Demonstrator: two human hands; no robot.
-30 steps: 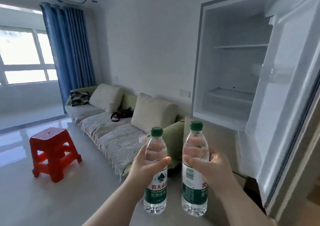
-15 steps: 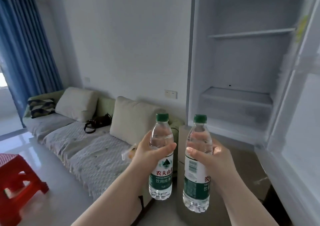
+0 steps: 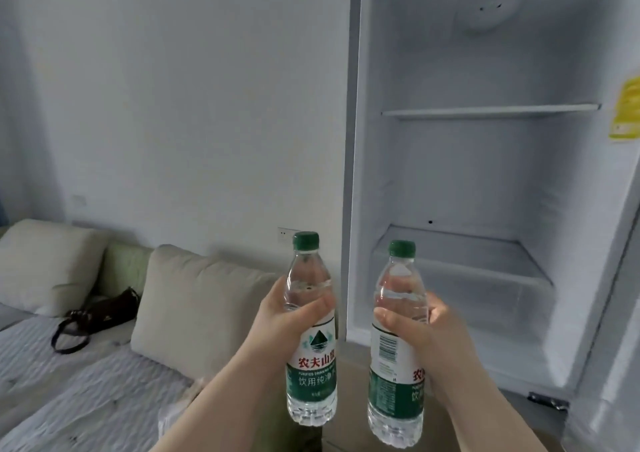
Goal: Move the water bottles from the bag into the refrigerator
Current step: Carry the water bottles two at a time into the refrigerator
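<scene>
My left hand (image 3: 277, 320) grips one clear water bottle (image 3: 311, 368) with a green cap and green label, held upright. My right hand (image 3: 429, 330) grips a second, matching water bottle (image 3: 391, 392), also upright. Both bottles are held side by side just in front of the open refrigerator (image 3: 485, 181), outside its front edge. The refrigerator's white interior shows an upper shelf (image 3: 491, 109) and a lower shelf (image 3: 460, 254), both bare. No bag for the bottles shows in this view.
The refrigerator door (image 3: 620, 313) stands open at the right edge. A sofa (image 3: 86, 375) with beige cushions and a dark handbag (image 3: 100, 313) lies to the left, against the white wall. A wall socket (image 3: 284, 233) sits beside the refrigerator.
The view has swung right and closer to the refrigerator, which now fills the right half. Both bottles have risen slightly and stay gripped; the red stool and curtain left the view.
</scene>
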